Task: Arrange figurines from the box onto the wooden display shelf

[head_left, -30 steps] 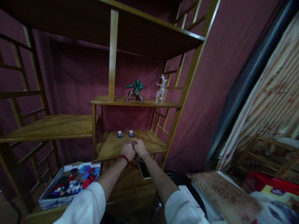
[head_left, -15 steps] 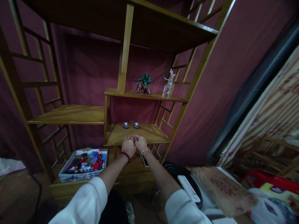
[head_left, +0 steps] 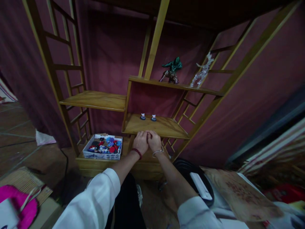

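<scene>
My left hand (head_left: 141, 141) and my right hand (head_left: 154, 140) meet at the fingers in front of the lower right shelf (head_left: 133, 127). Both are closed, with the fingers curled inward; whatever they may hold is hidden. A dark red bead bracelet (head_left: 137, 152) circles the left wrist, and a silver bangle (head_left: 157, 152) the right. Just beyond the hands, two small white-and-dark figurines, a left one (head_left: 143, 116) and a right one (head_left: 153, 118), stand side by side on that shelf.
A box (head_left: 102, 156) of colourful small items sits at lower left. Above, a green crouching figure (head_left: 173, 70) and a clear deer figurine (head_left: 202, 71) stand on a shelf. A black round stool (head_left: 183, 167) carries a white object. Something bright pink (head_left: 26, 198) lies at bottom left.
The view has swung left and down, so the shelves sit further right and higher. My hands stay pressed together, and both small figurines keep their places on the shelf.
</scene>
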Tool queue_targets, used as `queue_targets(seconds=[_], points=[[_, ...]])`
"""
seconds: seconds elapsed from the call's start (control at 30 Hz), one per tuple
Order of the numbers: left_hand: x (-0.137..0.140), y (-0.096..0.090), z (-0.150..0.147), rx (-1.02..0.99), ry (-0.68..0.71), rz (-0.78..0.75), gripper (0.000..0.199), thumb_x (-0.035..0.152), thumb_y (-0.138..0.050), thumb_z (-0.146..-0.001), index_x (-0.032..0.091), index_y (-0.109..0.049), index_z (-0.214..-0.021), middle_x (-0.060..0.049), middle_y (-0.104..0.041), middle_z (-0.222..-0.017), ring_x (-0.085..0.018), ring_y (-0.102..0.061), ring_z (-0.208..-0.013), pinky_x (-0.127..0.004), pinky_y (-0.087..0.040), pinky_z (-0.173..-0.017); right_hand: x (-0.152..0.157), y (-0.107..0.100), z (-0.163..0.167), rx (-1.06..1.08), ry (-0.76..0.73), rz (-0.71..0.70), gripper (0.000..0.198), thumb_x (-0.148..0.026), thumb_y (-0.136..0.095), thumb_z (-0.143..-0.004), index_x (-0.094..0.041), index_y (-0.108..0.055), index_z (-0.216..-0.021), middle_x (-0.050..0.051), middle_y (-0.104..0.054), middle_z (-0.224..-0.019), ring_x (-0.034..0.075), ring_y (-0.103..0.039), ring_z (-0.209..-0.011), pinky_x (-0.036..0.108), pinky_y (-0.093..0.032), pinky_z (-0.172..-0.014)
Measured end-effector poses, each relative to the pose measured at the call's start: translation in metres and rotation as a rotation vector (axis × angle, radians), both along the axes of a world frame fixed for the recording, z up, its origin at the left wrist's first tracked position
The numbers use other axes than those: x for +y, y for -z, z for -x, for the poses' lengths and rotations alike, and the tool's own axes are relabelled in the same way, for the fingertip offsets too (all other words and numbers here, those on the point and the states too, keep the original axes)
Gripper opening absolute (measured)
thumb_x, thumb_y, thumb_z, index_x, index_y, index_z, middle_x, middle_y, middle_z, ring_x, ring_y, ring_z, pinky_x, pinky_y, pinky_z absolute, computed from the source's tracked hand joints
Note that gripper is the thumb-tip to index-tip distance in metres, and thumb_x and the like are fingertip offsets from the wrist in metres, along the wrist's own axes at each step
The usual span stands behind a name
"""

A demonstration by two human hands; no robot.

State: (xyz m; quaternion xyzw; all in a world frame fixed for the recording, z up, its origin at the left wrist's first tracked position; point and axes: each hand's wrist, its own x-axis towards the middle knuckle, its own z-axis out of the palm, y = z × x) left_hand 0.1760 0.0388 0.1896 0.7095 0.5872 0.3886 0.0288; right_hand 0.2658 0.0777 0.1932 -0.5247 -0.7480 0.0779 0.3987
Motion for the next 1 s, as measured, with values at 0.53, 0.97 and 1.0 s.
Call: queue_targets(seconds=[0.53, 0.97, 1.0], points=[[-0.027, 0.070, 0.053, 0.026, -0.063, 0.104, 0.019, 0.012, -0.036, -0.081, 0.018, -0.051, -0.093, -0.005, -0.053, -0.094, -0.015, -0.048, -0.092, -0.030, -0.040, -0.083, -0.037, 0.072, 0.050, 0.023, -0.042, 0.108, 0.031, -0.013, -0.041, -0.071, -0.020, -0.063, -0.092, 0.005, -0.062, -0.091, 0.015, -0.058, -0.081, 0.023, -0.044, -0.077], [-0.030, 0.114, 0.103, 0.083, -0.178, 0.263, 0.025, 0.010, -0.036, -0.079, 0.013, -0.052, -0.098, -0.010, -0.056, -0.098, -0.018, -0.050, -0.095, -0.029, -0.040, -0.083, -0.035, 0.116, 0.104, 0.017, -0.184, 0.275, 0.036, -0.003, -0.036, -0.070, -0.017, -0.064, -0.087, 0.005, -0.064, -0.086, 0.013, -0.060, -0.080, 0.020, -0.044, -0.076], [-0.029, 0.116, 0.106, 0.082, -0.183, 0.274, 0.026, 0.010, -0.037, -0.078, 0.013, -0.052, -0.099, -0.010, -0.056, -0.099, -0.018, -0.050, -0.095, -0.029, -0.040, -0.083, -0.034, 0.119, 0.107, 0.018, -0.196, 0.280, 0.036, -0.002, -0.036, -0.070, -0.017, -0.064, -0.086, 0.005, -0.065, -0.084, 0.013, -0.059, -0.081, 0.020, -0.044, -0.076]])
